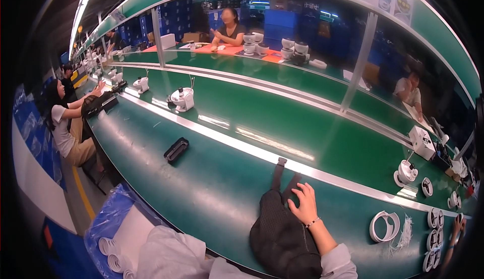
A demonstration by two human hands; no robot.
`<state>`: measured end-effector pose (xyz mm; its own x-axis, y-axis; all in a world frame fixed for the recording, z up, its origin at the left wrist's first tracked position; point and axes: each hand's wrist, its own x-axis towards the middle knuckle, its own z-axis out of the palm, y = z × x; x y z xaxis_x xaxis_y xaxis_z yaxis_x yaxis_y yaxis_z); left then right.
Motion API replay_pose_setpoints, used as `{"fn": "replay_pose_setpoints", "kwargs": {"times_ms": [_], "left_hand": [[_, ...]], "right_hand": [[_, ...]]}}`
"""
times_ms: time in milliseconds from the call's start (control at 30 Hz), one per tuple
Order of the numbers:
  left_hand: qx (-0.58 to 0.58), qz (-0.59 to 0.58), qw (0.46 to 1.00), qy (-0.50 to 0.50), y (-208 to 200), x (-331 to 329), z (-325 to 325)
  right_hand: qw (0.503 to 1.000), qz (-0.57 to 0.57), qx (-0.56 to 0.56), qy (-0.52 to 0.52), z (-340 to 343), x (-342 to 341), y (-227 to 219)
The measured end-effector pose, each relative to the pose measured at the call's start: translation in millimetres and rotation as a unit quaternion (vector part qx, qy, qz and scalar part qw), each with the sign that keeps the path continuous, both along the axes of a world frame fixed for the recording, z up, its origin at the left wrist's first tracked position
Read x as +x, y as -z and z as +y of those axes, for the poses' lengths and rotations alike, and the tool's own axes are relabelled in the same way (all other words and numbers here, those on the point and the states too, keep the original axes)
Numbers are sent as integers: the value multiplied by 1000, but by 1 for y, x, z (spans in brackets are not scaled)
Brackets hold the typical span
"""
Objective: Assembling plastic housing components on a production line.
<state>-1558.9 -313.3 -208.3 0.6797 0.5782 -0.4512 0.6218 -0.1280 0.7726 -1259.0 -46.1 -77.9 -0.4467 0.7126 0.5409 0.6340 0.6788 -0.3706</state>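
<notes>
My right hand (304, 207), with a dark beaded bracelet on the wrist, reaches in from the lower right. Its fingers are bent and apart, with nothing between them. It is over the upper edge of a black mesh bag (282, 233), beside one of the two dark straps (277, 177) that stretch toward the far edge of the bench. A buckle-like end shows on the left strap. Of my left arm only a grey sleeve (171, 254) appears at the lower edge; my left hand is out of sight.
A black oblong frame (176, 150) lies on the green bench (217, 193). White rings (384, 226) and thin white strips (405, 233) lie to the right. Beyond the metal rail, a green conveyor carries white units (182, 99). Other people sit left and across. A blue-lined box (133, 222) holds white coiled parts.
</notes>
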Motion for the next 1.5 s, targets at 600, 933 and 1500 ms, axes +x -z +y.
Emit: {"fn": "replay_pose_setpoints", "kwargs": {"times_ms": [600, 933, 1500], "left_hand": [[122, -6, 974, -192, 14, -21, -78], [140, -38, 988, -53, 3, -7, -33], [-463, -335, 763, 302, -179, 158, 64]], "right_hand": [[999, -9, 1, -31, -5, -3, 15], [998, 22, 29, -58, -1, -17, 5], [980, 178, 4, -85, -15, -1, -16]]}}
